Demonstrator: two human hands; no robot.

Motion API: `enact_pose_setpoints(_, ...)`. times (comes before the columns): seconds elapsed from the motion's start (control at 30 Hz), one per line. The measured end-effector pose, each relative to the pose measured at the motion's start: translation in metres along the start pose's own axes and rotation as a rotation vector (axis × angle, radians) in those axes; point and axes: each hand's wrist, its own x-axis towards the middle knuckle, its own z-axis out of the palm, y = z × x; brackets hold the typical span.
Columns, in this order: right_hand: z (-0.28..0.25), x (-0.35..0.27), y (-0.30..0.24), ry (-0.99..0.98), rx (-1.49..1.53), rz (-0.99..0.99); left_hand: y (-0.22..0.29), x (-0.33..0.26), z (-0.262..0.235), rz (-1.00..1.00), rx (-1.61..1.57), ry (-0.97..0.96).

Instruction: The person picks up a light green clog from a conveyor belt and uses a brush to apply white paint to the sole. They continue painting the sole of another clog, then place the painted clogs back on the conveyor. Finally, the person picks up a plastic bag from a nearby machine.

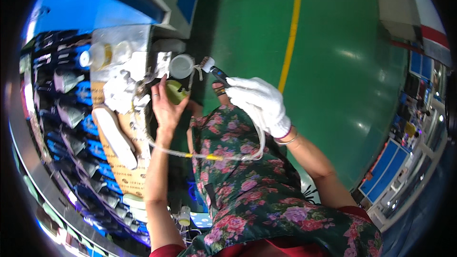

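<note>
My right hand (261, 102), in a white knitted glove, is closed round the black handle of a brush (208, 64) with a pale head. A clear tube (212, 157) with yellow bands runs from the glove across to the bench, passing by my left wrist. My bare left hand (164, 107), a ring on one finger, grips a round yellow-green container (176, 92); its inside is only partly visible. Just beyond it stands a round white tub (182, 66), left of the brush head. A white shoe sole (114, 137) lies on the bench beside my left forearm.
Brown printed cardboard (131, 173) covers part of the bench. Crumpled white cloth or paper (119, 90) and a clear plastic bottle (101, 56) sit farther up. Along the left runs a rack of shoe parts (71, 114). Green floor with a yellow line (291, 33) lies to the right.
</note>
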Motion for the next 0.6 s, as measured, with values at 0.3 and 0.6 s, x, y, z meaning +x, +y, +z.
enact_pose_setpoints(0.3, 0.069, 0.032, 0.03, -0.189, 0.014, -0.129, -0.001, -0.019, 0.015, 0.007, -0.115, 0.173)
enact_pose_setpoints(0.6, 0.135, 0.048, 0.09, -0.176, -0.003, -0.007, -0.004, 0.011, 0.014, 0.077, -0.156, 0.056)
